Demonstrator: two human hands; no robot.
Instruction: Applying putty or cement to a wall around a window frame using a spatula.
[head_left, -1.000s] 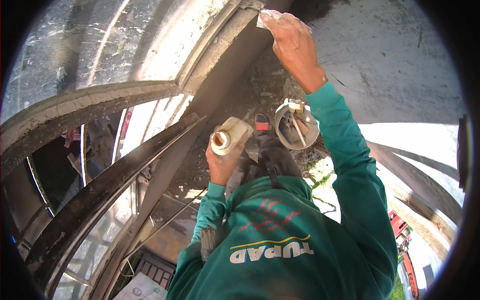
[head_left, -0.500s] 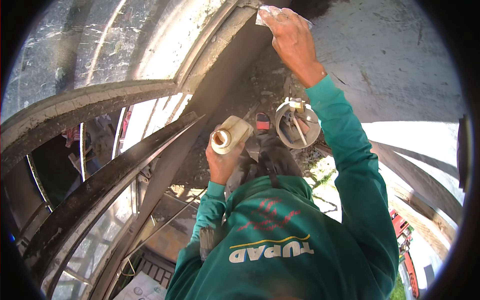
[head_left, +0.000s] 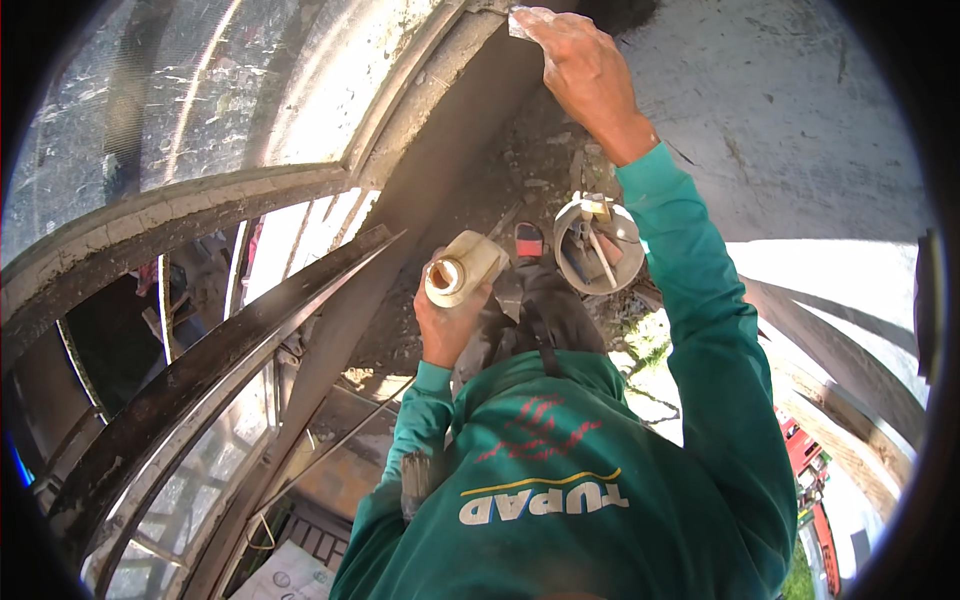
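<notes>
My left hand point(head_left: 447, 333) is wrapped round a yellowish-white plastic bottle point(head_left: 480, 258) in front of my legs; its round mouth is uncapped and tips toward me. My right arm stretches up to the top of the view. There my right hand point(head_left: 592, 75) pinches a thin whitish piece, like crumpled film or a scrap of sheet point(head_left: 520, 26), whose exact kind I cannot make out. Its edge is close to the upper end of a worn, dusty frame point(head_left: 425, 90); whether they touch, I cannot tell.
A pale bucket point(head_left: 627, 272) with a stick and other tools inside stands beside my sandalled foot point(head_left: 528, 240). Dirty glass panes point(head_left: 190, 90) and a dark slanted wooden edge point(head_left: 190, 400) fill the left. A grey panel point(head_left: 780, 130) rises at right. Paintbrush-like bristles point(head_left: 415, 485) show by my left sleeve.
My right hand has shifted slightly left and down along the frame with the whitish piece, less of which shows now. The left hand and bottle have hardly moved.
</notes>
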